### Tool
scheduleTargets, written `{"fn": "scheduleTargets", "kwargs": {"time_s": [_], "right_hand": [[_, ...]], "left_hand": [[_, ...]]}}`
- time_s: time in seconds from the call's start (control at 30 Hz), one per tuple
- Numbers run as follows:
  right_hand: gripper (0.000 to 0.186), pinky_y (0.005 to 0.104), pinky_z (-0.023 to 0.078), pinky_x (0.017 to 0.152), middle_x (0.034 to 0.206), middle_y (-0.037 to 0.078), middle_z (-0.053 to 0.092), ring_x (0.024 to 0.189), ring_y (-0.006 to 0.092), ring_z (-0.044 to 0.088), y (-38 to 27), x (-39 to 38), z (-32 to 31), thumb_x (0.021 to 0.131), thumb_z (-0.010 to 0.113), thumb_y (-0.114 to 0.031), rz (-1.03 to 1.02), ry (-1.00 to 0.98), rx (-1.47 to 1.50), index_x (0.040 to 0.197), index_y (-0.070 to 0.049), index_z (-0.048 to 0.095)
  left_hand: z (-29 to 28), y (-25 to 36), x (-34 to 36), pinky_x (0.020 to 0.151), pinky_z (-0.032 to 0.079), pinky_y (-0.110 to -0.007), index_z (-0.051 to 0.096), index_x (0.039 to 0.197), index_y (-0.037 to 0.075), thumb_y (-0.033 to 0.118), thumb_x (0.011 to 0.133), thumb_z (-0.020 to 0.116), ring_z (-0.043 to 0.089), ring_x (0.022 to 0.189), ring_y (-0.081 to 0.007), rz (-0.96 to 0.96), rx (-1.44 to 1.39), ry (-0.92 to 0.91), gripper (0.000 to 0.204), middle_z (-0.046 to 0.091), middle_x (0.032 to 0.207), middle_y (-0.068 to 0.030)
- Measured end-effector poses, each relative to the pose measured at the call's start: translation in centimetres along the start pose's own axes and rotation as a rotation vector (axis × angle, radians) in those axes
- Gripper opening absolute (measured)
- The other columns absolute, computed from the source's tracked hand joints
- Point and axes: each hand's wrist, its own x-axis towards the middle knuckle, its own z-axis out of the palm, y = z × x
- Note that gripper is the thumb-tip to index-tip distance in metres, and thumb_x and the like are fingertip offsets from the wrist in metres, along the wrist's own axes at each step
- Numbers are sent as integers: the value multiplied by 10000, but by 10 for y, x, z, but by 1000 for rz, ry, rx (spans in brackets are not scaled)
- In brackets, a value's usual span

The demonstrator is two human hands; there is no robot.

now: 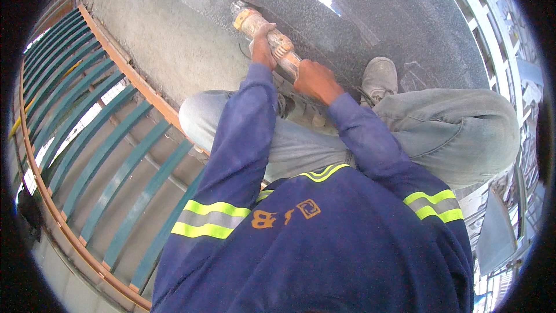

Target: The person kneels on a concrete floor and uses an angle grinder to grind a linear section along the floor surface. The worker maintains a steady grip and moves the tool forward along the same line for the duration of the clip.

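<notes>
Navy shirt (347, 243) fills the lower centre, nearest my camera; yellow-green and grey bands cross both sleeves. From my remote station I list the remaining items left to right.

Far left: teal slats (121, 182), set side by side within an orange-brown edge. Next: the bent left knee (202, 113), in faded jeans, beside that edge.

Upper centre: left hand (263, 46), wrapped around the middle of a dusty grinder (282, 46). I see the thumb laid over the body; most of the fingers are hidden. The grinder lies beyond both knees, above a grey, dust-streaked surface (417, 35). I cannot tell whether its head touches that surface.

Right of it: right hand (317, 81), closed around the tool's rear end.

Key relation: the long axis runs from the right hand, at the rear, forward and leftward past the left hand to the head. The left hand is nearer the head. I judge that any change in the head's angle depends on this line, with both grips sharing it.

Right side: a grey shoe (380, 76) rests near the right hand, clear of the tool. Far right: a pale metal rail (503, 52) curves along the rim.
</notes>
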Motion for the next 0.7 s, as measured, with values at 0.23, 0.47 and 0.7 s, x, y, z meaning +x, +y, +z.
{"fn": "scheduleTargets", "kwargs": {"time_s": [0.23,0.47,0.7], "right_hand": [[337,507,533,859,1049,300,689,1013,432,679,-1,2,3,772,641,-127,14,5,11,1057,47,684],[377,503,539,884,1092,245,702,1029,405,685,7,28,15,748,728,-211,9,22,21,1057,4,702],[368,495,541,887,1085,237,707,1021,402,689,5,26,13,748,720,-198,13,22,3,1060,-4,711]], "left_hand": [[-7,-2,11,583,594,-423,535,1050,0,149,777,703,652,658,-268,-22,-34,46,353,591,828,-117],[-7,5,24,572,594,-434,534,1034,26,153,769,716,643,634,-286,-14,-13,21,345,579,801,-108],[-5,6,20,585,601,-449,519,1029,34,166,777,708,646,638,-291,-28,-5,8,342,583,802,-113]]}}
